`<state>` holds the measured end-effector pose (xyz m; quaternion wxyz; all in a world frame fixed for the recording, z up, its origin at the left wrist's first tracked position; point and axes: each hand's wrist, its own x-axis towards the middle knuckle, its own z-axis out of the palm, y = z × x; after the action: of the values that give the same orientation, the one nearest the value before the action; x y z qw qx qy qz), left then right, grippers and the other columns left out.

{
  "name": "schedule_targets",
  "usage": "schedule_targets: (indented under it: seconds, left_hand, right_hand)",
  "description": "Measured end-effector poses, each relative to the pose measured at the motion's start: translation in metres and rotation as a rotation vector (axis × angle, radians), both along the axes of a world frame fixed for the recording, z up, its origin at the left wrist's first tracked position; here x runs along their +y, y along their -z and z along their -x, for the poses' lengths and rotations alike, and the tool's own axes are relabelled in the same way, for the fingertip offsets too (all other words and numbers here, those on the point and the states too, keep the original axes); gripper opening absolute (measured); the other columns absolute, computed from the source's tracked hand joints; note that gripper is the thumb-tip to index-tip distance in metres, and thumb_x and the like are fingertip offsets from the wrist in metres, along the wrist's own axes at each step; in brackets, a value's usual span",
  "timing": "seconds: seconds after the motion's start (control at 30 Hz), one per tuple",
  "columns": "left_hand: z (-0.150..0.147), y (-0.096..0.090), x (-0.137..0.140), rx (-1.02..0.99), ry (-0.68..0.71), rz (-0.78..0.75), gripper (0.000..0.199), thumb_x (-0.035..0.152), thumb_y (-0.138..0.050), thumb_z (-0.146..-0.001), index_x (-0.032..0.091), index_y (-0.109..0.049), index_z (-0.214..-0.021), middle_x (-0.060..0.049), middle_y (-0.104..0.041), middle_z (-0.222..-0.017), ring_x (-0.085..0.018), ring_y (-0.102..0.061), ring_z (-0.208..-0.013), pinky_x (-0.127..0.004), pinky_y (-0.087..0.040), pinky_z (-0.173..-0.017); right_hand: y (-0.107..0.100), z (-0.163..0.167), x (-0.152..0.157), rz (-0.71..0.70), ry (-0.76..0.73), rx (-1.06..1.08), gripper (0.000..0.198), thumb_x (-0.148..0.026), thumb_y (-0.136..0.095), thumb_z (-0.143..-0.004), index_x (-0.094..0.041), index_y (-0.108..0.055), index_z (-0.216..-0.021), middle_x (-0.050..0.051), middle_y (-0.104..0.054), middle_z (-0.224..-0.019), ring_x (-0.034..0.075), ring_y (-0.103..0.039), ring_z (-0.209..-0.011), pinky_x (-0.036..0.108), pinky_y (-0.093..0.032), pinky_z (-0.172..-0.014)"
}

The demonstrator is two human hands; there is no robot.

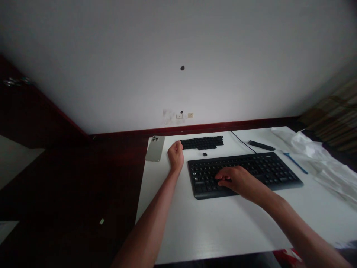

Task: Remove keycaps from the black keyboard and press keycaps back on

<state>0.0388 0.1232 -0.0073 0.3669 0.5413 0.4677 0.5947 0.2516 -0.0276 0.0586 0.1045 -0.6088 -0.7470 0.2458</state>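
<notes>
On the white table lies a black keyboard (pixel 267 163), with several lighter gaps showing at its left side where keycaps are off. Over its lower left-middle keys, my right hand (pixel 235 180) is closed in a pinch, its fingertips down at the keys; whatever is between them is too small to make out. My left hand (pixel 176 154) is curled closed on the table beside the left end of a block of loose black keycaps (pixel 203 143) laid in rows. What it holds, if anything, is hidden. One single keycap (pixel 205 154) sits between that block and the keyboard.
A phone (pixel 155 149) lies face down at the table's left edge. Behind the keyboard are its cable (pixel 242 141) and a black brush-like tool (pixel 261 145). To the right lie a slim blue tool (pixel 295 163) and crumpled white plastic (pixel 309 147). A wall with sockets (pixel 184 116) stands beyond.
</notes>
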Motion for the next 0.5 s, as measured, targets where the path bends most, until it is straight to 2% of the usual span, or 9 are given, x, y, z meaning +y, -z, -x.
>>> schedule_targets:
  seconds: [0.27,0.5]
  left_hand:
    - [0.0,-0.004,-0.003,-0.012,0.009,-0.006,0.042,0.037,-0.045,-0.099,0.02,-0.043,-0.061,0.004,-0.038,-0.056,-0.012,-0.038,-0.056,-0.025,-0.03,-0.058]
    - [0.0,-0.003,-0.002,-0.006,0.01,0.005,0.04,0.034,-0.046,-0.098,0.019,-0.043,-0.061,0.004,-0.039,-0.057,-0.012,-0.039,-0.057,-0.025,-0.029,-0.058]
  right_hand:
    - [-0.006,0.01,0.004,0.036,0.02,-0.087,0.015,-0.017,-0.068,-0.084,-0.023,-0.078,-0.093,0.002,-0.078,-0.094,0.02,-0.072,-0.086,0.029,-0.05,-0.078]
    - [-0.021,0.012,0.028,0.215,-0.01,-0.032,0.011,-0.016,-0.072,-0.079,-0.021,-0.08,-0.083,0.0,-0.077,-0.08,0.018,-0.072,-0.08,0.024,-0.048,-0.072]
